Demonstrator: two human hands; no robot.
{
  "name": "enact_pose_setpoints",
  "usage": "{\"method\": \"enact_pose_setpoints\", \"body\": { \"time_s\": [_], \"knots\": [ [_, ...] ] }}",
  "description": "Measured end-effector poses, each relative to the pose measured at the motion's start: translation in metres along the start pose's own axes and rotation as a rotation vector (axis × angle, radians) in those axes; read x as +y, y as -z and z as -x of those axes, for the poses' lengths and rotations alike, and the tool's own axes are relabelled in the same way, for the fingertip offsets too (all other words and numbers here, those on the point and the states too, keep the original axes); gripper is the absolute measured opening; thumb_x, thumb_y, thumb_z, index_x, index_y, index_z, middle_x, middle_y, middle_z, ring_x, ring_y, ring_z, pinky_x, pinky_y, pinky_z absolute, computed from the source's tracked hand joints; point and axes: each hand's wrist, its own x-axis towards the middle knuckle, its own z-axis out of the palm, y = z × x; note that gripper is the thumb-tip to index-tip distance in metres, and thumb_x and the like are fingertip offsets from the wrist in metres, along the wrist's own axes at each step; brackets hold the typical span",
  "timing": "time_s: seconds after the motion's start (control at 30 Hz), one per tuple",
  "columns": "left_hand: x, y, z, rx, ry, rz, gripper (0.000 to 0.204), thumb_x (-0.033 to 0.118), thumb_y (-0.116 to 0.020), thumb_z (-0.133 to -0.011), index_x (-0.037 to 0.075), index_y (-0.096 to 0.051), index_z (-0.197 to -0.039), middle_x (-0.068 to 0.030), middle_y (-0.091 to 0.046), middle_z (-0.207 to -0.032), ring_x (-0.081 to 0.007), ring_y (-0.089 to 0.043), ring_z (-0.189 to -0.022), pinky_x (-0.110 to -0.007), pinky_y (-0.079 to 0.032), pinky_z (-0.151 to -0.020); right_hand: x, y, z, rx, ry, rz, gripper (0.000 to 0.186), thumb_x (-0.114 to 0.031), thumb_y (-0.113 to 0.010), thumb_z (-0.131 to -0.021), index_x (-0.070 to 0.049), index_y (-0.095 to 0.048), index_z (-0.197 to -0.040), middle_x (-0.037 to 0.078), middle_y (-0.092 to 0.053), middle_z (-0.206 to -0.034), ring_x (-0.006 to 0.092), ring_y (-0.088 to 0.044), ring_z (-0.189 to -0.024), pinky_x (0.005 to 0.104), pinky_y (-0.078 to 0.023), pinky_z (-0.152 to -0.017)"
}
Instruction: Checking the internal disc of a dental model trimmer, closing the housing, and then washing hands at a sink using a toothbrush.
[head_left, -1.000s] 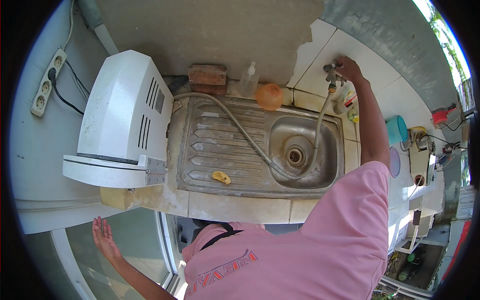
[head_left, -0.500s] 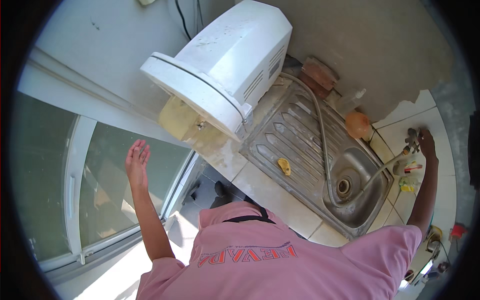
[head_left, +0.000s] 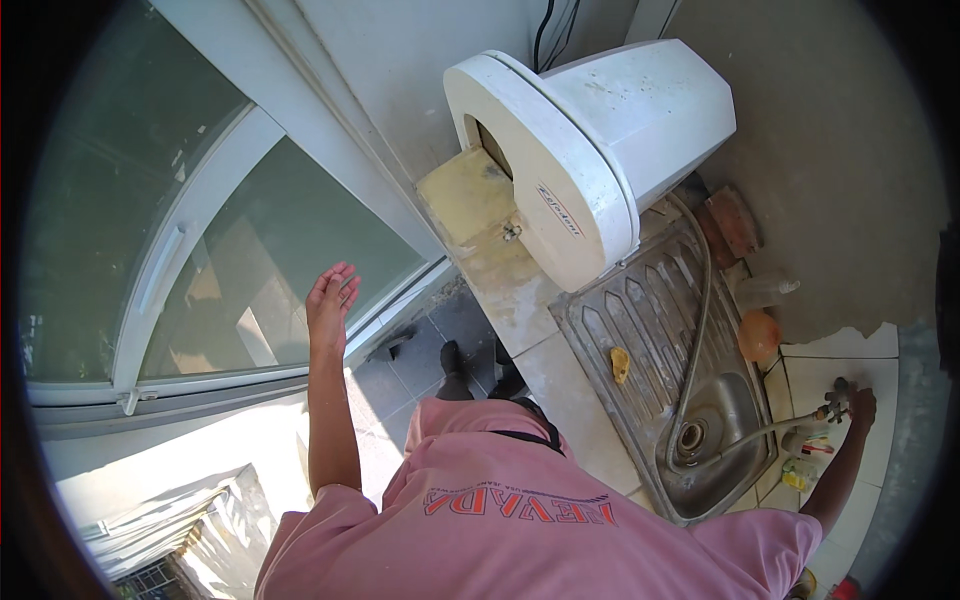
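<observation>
At the far right, my right hand (head_left: pixel 862 405) is closed on the wall tap (head_left: pixel 838 398) beside the sink; its fingers are partly hidden behind the handle. A grey hose (head_left: pixel 772 428) runs from the tap into the steel basin (head_left: pixel 738 400). My left hand (head_left: pixel 332 296) is raised in the air on the left, in front of the glass door, with loosely curled fingers apart and nothing in them. On the ribbed drainboard (head_left: pixel 600 315) lies a small irregular yellow piece (head_left: pixel 620 365). A white machine (head_left: pixel 590 150) with a rounded front plate stands behind the drainboard.
A second hose (head_left: pixel 706 290) curves from behind the machine into the basin. Along the wall are bricks (head_left: pixel 735 222), a clear bottle (head_left: pixel 765 290), an orange rounded object (head_left: pixel 759 336) and a cup with brushes (head_left: pixel 806 441). A sliding glass door (head_left: pixel 270 270) borders the left.
The whole view has turned, so the machine and sink appear farther right and more of the door shows. My right hand remains at the tap; my left is still raised.
</observation>
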Motion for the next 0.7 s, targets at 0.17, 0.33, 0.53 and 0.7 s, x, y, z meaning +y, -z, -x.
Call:
{"method": "enact_pose_setpoints", "body": {
  "time_s": [0.17, 0.33, 0.53, 0.7],
  "knots": [
    [-0.014, 0.023, -0.002, 0.031, 0.046, -0.021, 0.029, 0.020, -0.047, -0.095, 0.004, -0.052, -0.119, -0.0100, -0.057, -0.117, -0.0184, -0.057, -0.102, -0.033, -0.043, -0.092, -0.073, 0.088, 0.080, -0.249, -0.160, -0.121, 0.066, -0.058, -0.049, -0.081, 0.004, -0.058, -0.101, 0.025, -0.063, -0.094, 0.0394, -0.061, -0.093, 0.0482, -0.048, -0.080],
    [-0.086, 0.049, -0.040, -0.075, 0.285, 0.032, 0.032, 0.022, -0.047, -0.094, 0.004, -0.051, -0.119, -0.0105, -0.058, -0.117, -0.0200, -0.057, -0.102, -0.033, -0.043, -0.090, -0.011, 0.039, 0.079, -0.059, 0.076, -0.061, 0.058, -0.049, -0.049, -0.086, 0.006, -0.059, -0.101, 0.028, -0.061, -0.095, 0.0416, -0.059, -0.094, 0.0490, -0.047, -0.080],
    [-0.208, 0.141, -0.027, -0.072, 0.533, -0.315, 0.045, 0.031, -0.046, -0.089, 0.007, -0.044, -0.128, -0.0092, -0.054, -0.120, -0.0224, -0.055, -0.104, -0.038, -0.042, -0.085, -0.023, -0.032, 0.084, -0.012, -0.123, -0.411, 0.042, -0.034, -0.040, -0.091, 0.001, -0.061, -0.079, 0.021, -0.062, -0.076, 0.0352, -0.063, -0.064, 0.0431, -0.051, -0.061],
    [-0.288, 0.219, 0.025, -0.129, 0.935, -0.488, 0.041, 0.029, -0.048, -0.091, 0.011, -0.046, -0.128, -0.0087, -0.058, -0.113, -0.0252, -0.057, -0.093, -0.041, -0.044, -0.079, -0.035, -0.067, 0.123, 0.181, -0.103, -0.550, 0.035, -0.031, -0.059, -0.083, 0.000, -0.062, -0.101, 0.016, -0.066, -0.091, 0.0270, -0.064, -0.087, 0.0366, -0.049, -0.076]
  ]
}}
